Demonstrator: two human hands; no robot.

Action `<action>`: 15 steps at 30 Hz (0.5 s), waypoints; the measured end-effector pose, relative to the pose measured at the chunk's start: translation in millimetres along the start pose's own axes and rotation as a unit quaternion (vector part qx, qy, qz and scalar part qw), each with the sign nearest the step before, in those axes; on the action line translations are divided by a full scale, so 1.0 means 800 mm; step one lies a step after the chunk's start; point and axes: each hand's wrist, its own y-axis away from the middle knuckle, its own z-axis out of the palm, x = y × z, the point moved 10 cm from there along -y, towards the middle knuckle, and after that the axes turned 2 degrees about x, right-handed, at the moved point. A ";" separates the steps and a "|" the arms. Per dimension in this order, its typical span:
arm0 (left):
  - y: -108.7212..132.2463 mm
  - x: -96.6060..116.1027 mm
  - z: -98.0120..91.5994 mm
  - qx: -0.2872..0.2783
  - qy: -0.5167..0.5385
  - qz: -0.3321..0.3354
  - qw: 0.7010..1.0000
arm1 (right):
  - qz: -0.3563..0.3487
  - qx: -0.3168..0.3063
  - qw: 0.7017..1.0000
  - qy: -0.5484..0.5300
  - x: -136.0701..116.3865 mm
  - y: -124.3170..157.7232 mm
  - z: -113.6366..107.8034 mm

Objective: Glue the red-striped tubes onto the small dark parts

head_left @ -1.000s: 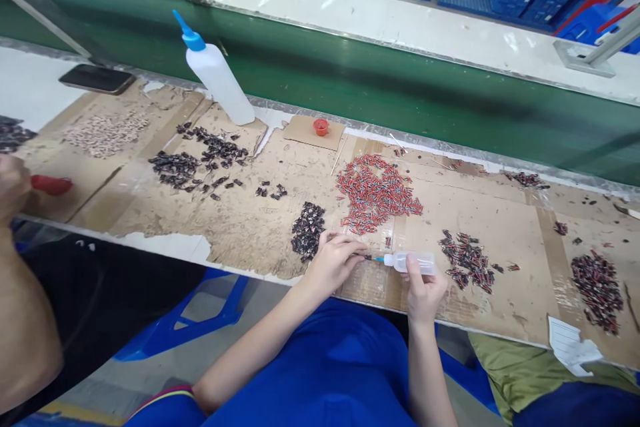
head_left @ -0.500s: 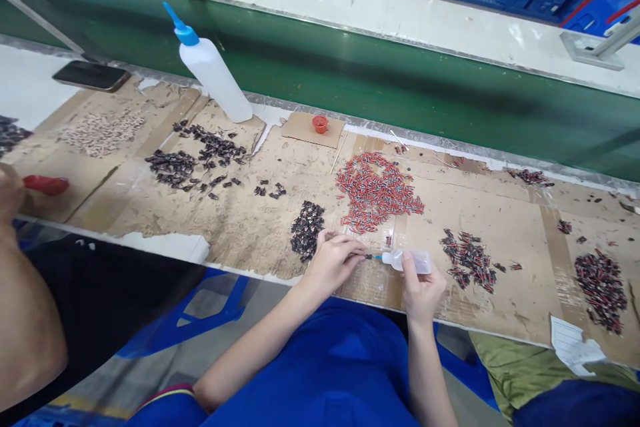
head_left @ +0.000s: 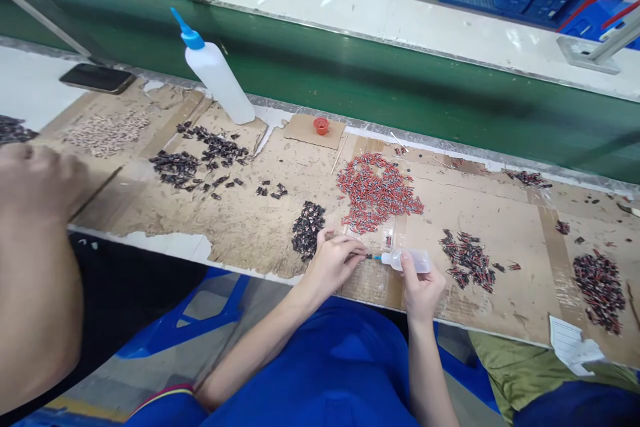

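My left hand (head_left: pixel 338 259) pinches a small black part (head_left: pixel 369 256) between thumb and fingertips, just above the cardboard. In my right hand (head_left: pixel 423 287) is a small clear squeeze bottle (head_left: pixel 414 260), lying nearly level. Its thin blue-green tip (head_left: pixel 377 257) points left and meets or almost meets the black part; I cannot tell which. Left of my left hand lies a pile of black parts (head_left: pixel 307 229). Beyond my hands spreads a heap of small red and silver parts (head_left: pixel 377 192). Joined black and red pieces (head_left: pixel 469 259) lie right of the bottle.
A tall white bottle with a blue nozzle (head_left: pixel 220 80) stands behind, near a small red cup (head_left: pixel 321 125). At the left a co-worker's hand and arm (head_left: pixel 37 187) reach over the cardboard. More black-red pieces (head_left: pixel 599 292) lie far right. A phone (head_left: pixel 97 78) rests back left.
The co-worker's hand at the left has moved right and further onto the table, and the red object by it no longer shows. My two hands hold nearly the same place.
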 end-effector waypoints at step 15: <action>-0.001 0.006 -0.008 -0.001 -0.007 0.016 1.000 | -0.017 0.163 0.986 -0.018 -0.001 -0.014 -0.067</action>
